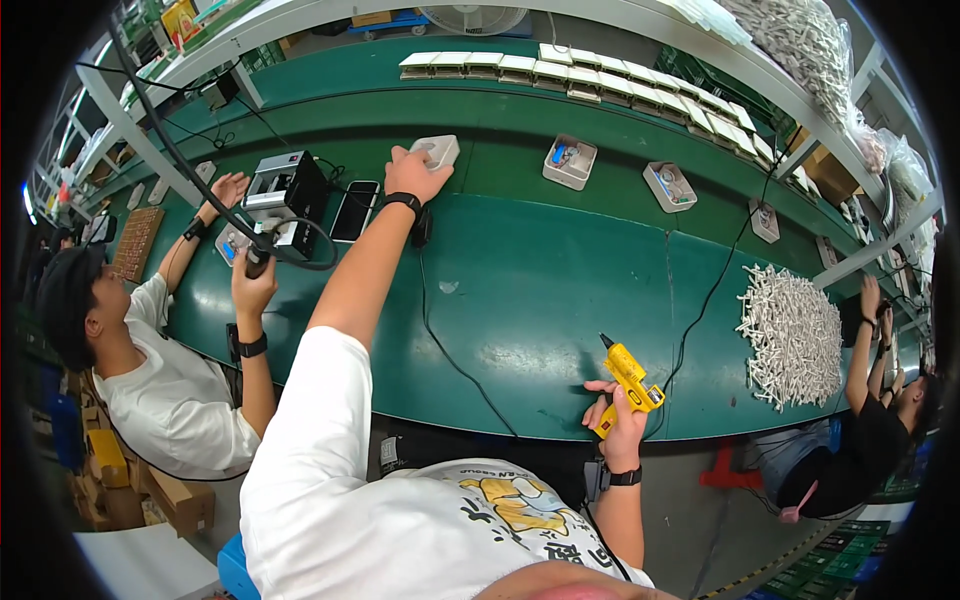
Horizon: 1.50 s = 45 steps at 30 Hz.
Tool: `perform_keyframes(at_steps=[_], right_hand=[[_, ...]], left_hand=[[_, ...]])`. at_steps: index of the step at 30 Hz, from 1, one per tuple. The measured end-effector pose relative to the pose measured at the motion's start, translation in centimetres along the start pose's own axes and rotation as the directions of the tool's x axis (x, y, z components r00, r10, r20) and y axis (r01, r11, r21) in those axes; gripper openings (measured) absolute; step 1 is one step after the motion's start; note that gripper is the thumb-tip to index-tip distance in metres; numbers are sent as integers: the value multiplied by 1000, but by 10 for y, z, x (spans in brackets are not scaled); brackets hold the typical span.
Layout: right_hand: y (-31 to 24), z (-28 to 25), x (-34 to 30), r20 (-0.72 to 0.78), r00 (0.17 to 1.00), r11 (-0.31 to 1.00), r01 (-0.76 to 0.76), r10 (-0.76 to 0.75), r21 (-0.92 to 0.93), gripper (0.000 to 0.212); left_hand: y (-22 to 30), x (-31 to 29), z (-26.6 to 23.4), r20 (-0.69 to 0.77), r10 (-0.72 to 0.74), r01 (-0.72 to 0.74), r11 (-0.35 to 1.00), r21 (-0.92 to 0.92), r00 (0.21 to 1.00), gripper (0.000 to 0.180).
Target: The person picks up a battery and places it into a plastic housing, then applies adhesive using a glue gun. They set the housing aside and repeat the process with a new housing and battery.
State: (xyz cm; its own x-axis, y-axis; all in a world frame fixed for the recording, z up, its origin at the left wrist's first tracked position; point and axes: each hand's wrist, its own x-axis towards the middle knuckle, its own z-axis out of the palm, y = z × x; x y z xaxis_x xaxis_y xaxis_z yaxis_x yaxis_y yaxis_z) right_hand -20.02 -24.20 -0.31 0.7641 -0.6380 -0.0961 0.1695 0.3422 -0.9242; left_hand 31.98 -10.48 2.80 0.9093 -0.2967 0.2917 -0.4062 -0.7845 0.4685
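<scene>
A yellow glue gun (632,377) (its nozzle dark) tilts in the right fingers (598,386) near the worktop's (540,290) front edge, tip pointing away and leftward. The left fingers (401,154) grip a small white box (440,150), farther off and leftward.

Green workbench (540,260), pale overhead shelf (668,36), floor (680,530) (seemingly grey).
</scene>
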Motion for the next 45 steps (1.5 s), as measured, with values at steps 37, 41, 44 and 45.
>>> perform_keyframes(at_steps=[37, 41, 44, 45], right_hand=[[-11, 25, 0, 143, 988, 992, -33, 50, -119, 22], [-34, 67, 11, 311, 907, 941, -200, 283, -273, 28], [-31, 92, 26, 333, 863, 882, -228, 379, -411, 31], [-30, 99, 30, 340, 838, 846, -236, 426, -479, 32]], left_hand=[[35, -267, -98, 74, 528, -455, 787, -416, 846, 23], [31, -300, -66, -18, 212, -172, 736, -655, 977, 19], [26, -312, -46, -117, 71, -134, 688, -713, 991, 17], [24, -313, -44, -117, 75, -137, 685, -716, 990, 18]])
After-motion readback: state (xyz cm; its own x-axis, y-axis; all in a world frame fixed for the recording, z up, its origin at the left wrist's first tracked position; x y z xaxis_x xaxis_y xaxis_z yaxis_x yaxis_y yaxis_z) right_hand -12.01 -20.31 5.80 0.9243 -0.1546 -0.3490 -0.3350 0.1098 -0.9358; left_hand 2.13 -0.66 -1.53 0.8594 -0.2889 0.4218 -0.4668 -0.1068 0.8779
